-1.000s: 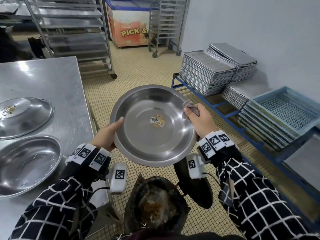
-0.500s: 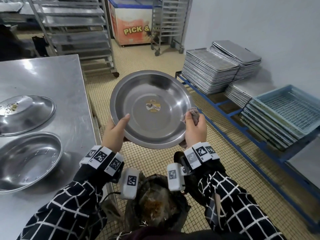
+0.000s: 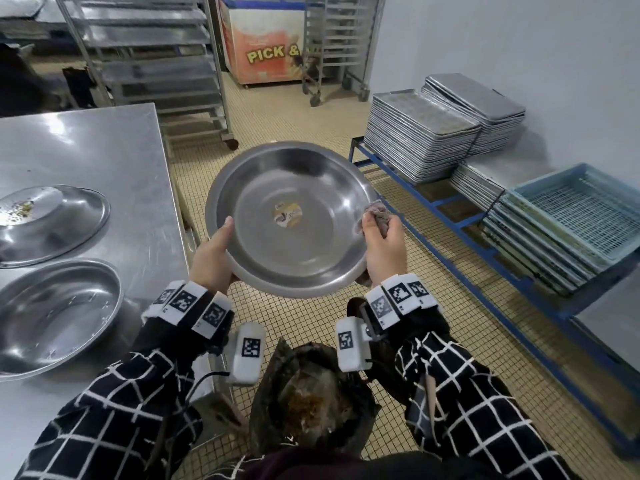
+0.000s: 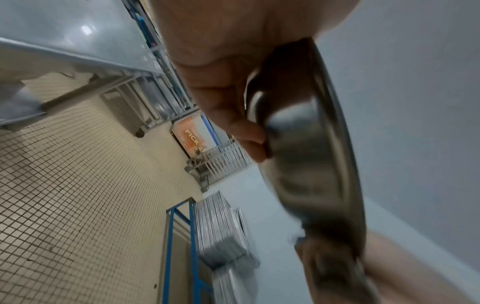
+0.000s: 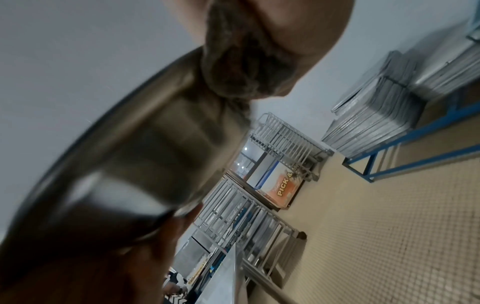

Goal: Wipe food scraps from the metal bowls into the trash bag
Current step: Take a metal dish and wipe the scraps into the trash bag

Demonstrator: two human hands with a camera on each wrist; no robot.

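While the steel bowl (image 3: 291, 220) was held tilted over the open trash bag (image 3: 311, 396) on the floor, its inside looked bare of scraps, with only a round sticker at the centre, so this bowl seemed all but finished. On the steel table (image 3: 86, 150) two more bowls waited: the nearer bowl (image 3: 52, 317) showed only small specks, and the farther one (image 3: 48, 223), which seemed to lie upside down, carried crumbs on its flat top. By that reckoning, at least that farther bowl was left to wipe.

The left hand (image 3: 213, 258) clamped the bowl's near-left rim, thumb over the lip and inside; the left wrist view showed its fingers (image 4: 233, 115) curled against the underside. The right hand (image 3: 384, 247) was closed round a crumpled grey rag (image 3: 377, 216), pressing it to the right rim; the rag (image 5: 233, 67) bunched against the bowl's outer wall in the right wrist view, so that hand appeared to steady the bowl as well. Stacked metal trays (image 3: 422, 140) and a blue crate (image 3: 581, 209) sat off to the right.
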